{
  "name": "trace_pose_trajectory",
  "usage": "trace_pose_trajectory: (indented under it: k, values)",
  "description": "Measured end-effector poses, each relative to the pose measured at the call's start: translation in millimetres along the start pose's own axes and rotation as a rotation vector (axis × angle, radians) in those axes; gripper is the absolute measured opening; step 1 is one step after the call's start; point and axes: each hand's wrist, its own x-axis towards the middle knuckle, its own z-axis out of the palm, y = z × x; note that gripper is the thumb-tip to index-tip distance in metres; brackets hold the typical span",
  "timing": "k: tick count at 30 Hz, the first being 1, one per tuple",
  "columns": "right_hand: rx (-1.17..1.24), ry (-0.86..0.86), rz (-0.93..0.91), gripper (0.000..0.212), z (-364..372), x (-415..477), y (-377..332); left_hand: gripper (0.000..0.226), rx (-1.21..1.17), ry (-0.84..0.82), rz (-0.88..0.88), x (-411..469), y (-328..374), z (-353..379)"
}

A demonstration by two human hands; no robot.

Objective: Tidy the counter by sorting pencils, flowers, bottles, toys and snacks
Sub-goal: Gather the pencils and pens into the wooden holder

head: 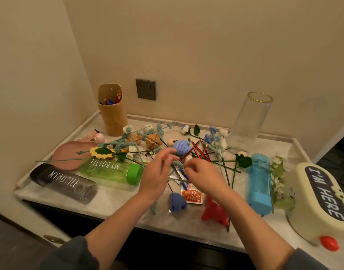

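Note:
My right hand [203, 176] pinches blue pens [183, 175] in the middle of the pile on the marble counter [112, 201]. My left hand [159, 172] hovers just left of it, blurred, fingers loosely stretched toward a crocheted blue flower [180, 147]. Red pencils [199, 151] lie crossed behind my hands. A bamboo holder [113, 117] at the back left has pencils and pens in it. The glass vase [247, 121] stands at the back right. Three bottles lie flat: grey [65, 182], green [108, 168], blue [259, 184]. A snack packet [192, 195] and a red toy [214, 211] lie near the front edge.
Crocheted flowers and stems are scattered across the counter, with a sunflower [102, 152] on the left. Wooden puzzles [153, 141] and a pink plush toy [98, 136] sit behind. A pink plate [69, 154] lies at left, a cream box [319, 201] at right. Walls close the back and left.

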Motion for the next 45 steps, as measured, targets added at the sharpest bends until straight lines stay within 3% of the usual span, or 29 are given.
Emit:
trace_pose_trajectory:
  k: [5, 8, 13, 17, 21, 27, 39, 43, 45]
  values:
    - [-0.300, -0.159, 0.046, 0.022, 19, 22, -8, 0.019, -0.286, 0.237, -0.138, 30, -2, -17]
    - [-0.430, -0.232, 0.141, 0.017, 33, 32, -7, 0.016, -0.229, 0.188, -0.243, 42, -11, -20]
    - [-0.476, -0.192, 0.183, 0.013, 52, 41, -4, 0.017, -0.315, 0.058, -0.511, 57, -29, -16]
    - [-0.445, -0.160, 0.215, 0.018, 58, 45, -2, 0.027, -0.231, -0.106, -0.411, 66, -35, -10]
    - [-0.366, -0.164, 0.238, 0.011, 58, 50, 0, 0.019, -0.037, -0.350, -0.342, 71, -45, 2]
    - [-0.253, -0.143, 0.279, 0.022, 55, 57, 1, 0.016, 0.103, -0.261, -0.449, 84, -60, 4]
    - [-0.086, 0.188, 0.217, 0.016, 32, 72, -9, 0.019, 0.096, -0.411, -0.629, 108, -56, 5]
    - [-0.073, 0.028, 0.159, 0.012, 36, 78, -21, 0.024, -0.116, -0.327, -0.607, 114, -49, 12]
    - [-0.024, -0.045, 0.105, 0.026, 38, 78, -25, 0.030, -0.118, -0.251, -0.566, 119, -46, 13]
